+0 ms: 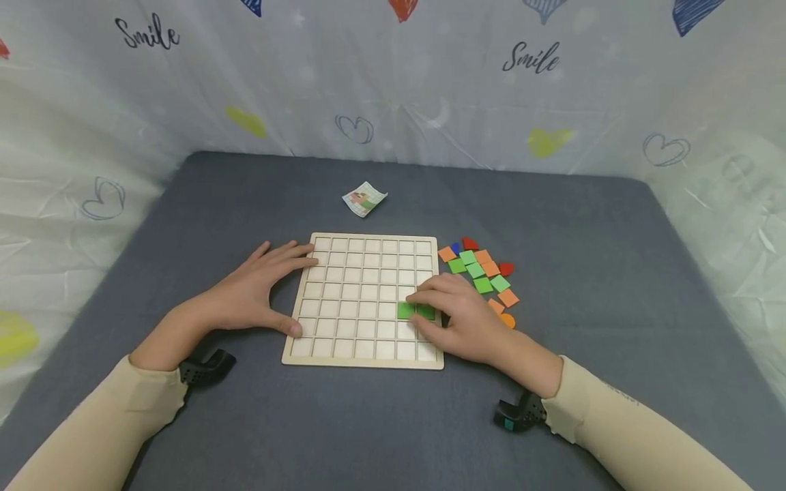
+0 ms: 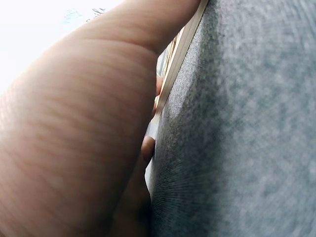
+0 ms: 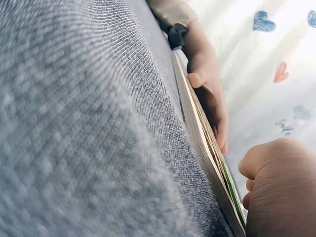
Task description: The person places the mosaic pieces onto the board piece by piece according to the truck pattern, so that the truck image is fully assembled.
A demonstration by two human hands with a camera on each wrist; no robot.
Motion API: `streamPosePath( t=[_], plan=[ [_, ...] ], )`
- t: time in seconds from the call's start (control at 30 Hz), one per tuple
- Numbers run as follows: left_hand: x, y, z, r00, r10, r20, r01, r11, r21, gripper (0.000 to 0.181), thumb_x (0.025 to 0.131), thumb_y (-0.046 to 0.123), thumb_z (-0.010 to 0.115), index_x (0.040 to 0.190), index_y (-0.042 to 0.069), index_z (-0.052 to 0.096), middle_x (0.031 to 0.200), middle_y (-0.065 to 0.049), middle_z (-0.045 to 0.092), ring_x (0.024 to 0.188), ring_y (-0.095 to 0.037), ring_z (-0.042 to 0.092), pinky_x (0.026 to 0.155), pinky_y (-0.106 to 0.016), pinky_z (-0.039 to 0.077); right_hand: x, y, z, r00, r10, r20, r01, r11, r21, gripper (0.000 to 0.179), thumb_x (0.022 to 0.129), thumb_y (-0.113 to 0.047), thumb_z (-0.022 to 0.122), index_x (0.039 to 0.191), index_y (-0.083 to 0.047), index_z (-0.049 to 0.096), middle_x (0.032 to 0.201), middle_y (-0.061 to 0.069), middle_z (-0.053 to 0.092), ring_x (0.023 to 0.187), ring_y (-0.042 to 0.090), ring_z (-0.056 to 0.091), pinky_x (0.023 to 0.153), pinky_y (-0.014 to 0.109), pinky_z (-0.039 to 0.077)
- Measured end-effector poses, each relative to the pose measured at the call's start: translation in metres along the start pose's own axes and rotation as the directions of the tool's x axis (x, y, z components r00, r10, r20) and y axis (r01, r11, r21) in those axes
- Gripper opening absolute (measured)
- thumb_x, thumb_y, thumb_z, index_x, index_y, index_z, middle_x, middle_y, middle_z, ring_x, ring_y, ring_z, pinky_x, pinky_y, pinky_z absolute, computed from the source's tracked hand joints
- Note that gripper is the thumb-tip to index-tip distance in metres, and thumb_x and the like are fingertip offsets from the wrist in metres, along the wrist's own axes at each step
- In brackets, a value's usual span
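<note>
A pale wooden grid board (image 1: 362, 364) lies flat on the table. My left hand (image 1: 245, 290) spreads along its left side, thumb and fingertips resting on the frame. In the right wrist view, that left hand (image 3: 210, 91) shows at the board's far side. Over the board's right edge, my right hand (image 1: 460, 317) has its thumb and fingers loosely bent, close above two green square tiles. One green tile (image 1: 406, 310) sits in a grid cell; the other green tile (image 1: 426, 311), beside it, is partly covered by the hand. No tile shows between the right fingertips.
Right of the board lie several loose pieces: green squares (image 1: 475, 270), orange squares (image 1: 508, 298), red pieces (image 1: 470, 243), a blue piece (image 1: 455, 247) and an orange round piece (image 1: 507, 320). A small printed card (image 1: 365, 199) lies behind the board. A patterned curtain (image 1: 393, 82) hangs behind the table.
</note>
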State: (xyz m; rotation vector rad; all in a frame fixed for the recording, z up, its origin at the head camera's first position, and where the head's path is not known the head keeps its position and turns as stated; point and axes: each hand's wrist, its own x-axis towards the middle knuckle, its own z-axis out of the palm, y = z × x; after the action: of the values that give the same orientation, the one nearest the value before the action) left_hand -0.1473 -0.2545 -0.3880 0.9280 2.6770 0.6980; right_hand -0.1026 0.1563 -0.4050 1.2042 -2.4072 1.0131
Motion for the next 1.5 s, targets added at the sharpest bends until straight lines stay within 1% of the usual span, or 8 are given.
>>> streamPosePath(
  t=[0.3, 0.43, 0.6, 0.83, 0.97, 1.1, 1.3, 1.5],
  plan=[
    [-0.001, 0.0, 0.0, 1.0, -0.001, 0.0, 0.001, 1.0, 0.004, 0.123, 0.071, 0.072, 0.094, 0.17, 0.022, 0.041, 0.181, -0.004, 0.022, 0.168, -0.035, 0.01, 0.133, -0.062, -0.005, 0.0, 0.003, -0.001, 0.997, -0.047, -0.063, 0.045, 0.998, -0.037, 0.019, 0.092, -0.011, 0.084, 0.11, -0.007, 0.084, 0.105, 0.001, 0.074, 0.098, 0.02, 0.067, 0.084, 0.042, 0.049],
    [-0.001, 0.001, 0.0, 1.0, -0.007, 0.006, 0.007, 1.0, 0.007, 0.123, 0.071, 0.072, 0.094, 0.17, 0.021, 0.041, 0.181, -0.004, 0.02, 0.168, -0.035, 0.009, 0.133, -0.062, -0.005, 0.001, 0.01, -0.007, 0.998, -0.035, -0.051, 0.031, 0.996, -0.081, 0.017, 0.094, -0.013, 0.081, 0.109, -0.008, 0.083, 0.104, 0.001, 0.074, 0.099, 0.022, 0.066, 0.086, 0.044, 0.051],
    [0.0, 0.0, 0.0, 1.0, -0.005, -0.002, 0.005, 1.0, 0.008, 0.124, 0.07, 0.073, 0.094, 0.17, 0.022, 0.041, 0.181, -0.003, 0.02, 0.168, -0.035, 0.009, 0.133, -0.062, -0.005, 0.0, 0.022, -0.017, 0.998, 0.007, -0.069, -0.016, 0.991, -0.134, 0.017, 0.095, -0.012, 0.08, 0.11, -0.006, 0.082, 0.107, 0.004, 0.075, 0.102, 0.026, 0.068, 0.091, 0.048, 0.052],
    [0.001, 0.001, 0.0, 1.0, -0.002, 0.003, 0.002, 1.0, 0.003, 0.123, 0.071, 0.072, 0.094, 0.169, 0.021, 0.041, 0.181, -0.004, 0.021, 0.168, -0.035, 0.01, 0.133, -0.063, -0.005, -0.002, 0.034, -0.028, 0.987, 0.112, -0.112, -0.134, 0.967, -0.215, 0.018, 0.098, -0.016, 0.078, 0.111, -0.005, 0.082, 0.111, 0.008, 0.074, 0.095, 0.031, 0.062, 0.081, 0.045, 0.043],
    [0.0, 0.002, -0.001, 1.0, -0.002, 0.008, 0.002, 1.0, 0.002, 0.122, 0.071, 0.071, 0.094, 0.169, 0.02, 0.042, 0.181, -0.005, 0.021, 0.168, -0.036, 0.01, 0.133, -0.063, -0.005, -0.002, 0.04, -0.032, 0.979, 0.163, -0.123, -0.189, 0.951, -0.244, 0.021, 0.096, -0.014, 0.078, 0.113, -0.003, 0.081, 0.111, 0.01, 0.073, 0.09, 0.031, 0.057, 0.078, 0.045, 0.043],
    [0.0, 0.002, -0.001, 1.0, -0.003, 0.005, 0.003, 1.0, 0.001, 0.122, 0.071, 0.071, 0.094, 0.169, 0.02, 0.041, 0.181, -0.004, 0.022, 0.168, -0.036, 0.01, 0.133, -0.063, -0.005, -0.002, 0.043, -0.035, 0.972, 0.207, -0.11, -0.229, 0.935, -0.269, 0.024, 0.094, -0.013, 0.078, 0.115, -0.002, 0.08, 0.114, 0.012, 0.074, 0.093, 0.032, 0.058, 0.079, 0.046, 0.044],
    [0.0, 0.002, -0.002, 1.0, 0.001, 0.013, -0.001, 1.0, 0.0, 0.122, 0.073, 0.073, 0.093, 0.17, 0.019, 0.041, 0.181, -0.005, 0.021, 0.168, -0.037, 0.01, 0.133, -0.063, -0.005, -0.003, 0.045, -0.038, 0.965, 0.25, -0.083, -0.263, 0.918, -0.297, 0.021, 0.093, -0.011, 0.077, 0.113, -0.005, 0.082, 0.119, 0.011, 0.076, 0.097, 0.033, 0.06, 0.081, 0.047, 0.044],
    [0.0, 0.001, -0.003, 1.0, 0.001, 0.018, -0.001, 1.0, -0.004, 0.122, 0.073, 0.073, 0.092, 0.17, 0.019, 0.04, 0.181, -0.005, 0.021, 0.168, -0.038, 0.009, 0.133, -0.063, -0.006, -0.003, 0.045, -0.038, 0.966, 0.249, -0.068, -0.258, 0.916, -0.307, 0.021, 0.093, -0.01, 0.078, 0.113, -0.007, 0.084, 0.117, 0.01, 0.075, 0.096, 0.032, 0.059, 0.081, 0.046, 0.043]
  ],
)
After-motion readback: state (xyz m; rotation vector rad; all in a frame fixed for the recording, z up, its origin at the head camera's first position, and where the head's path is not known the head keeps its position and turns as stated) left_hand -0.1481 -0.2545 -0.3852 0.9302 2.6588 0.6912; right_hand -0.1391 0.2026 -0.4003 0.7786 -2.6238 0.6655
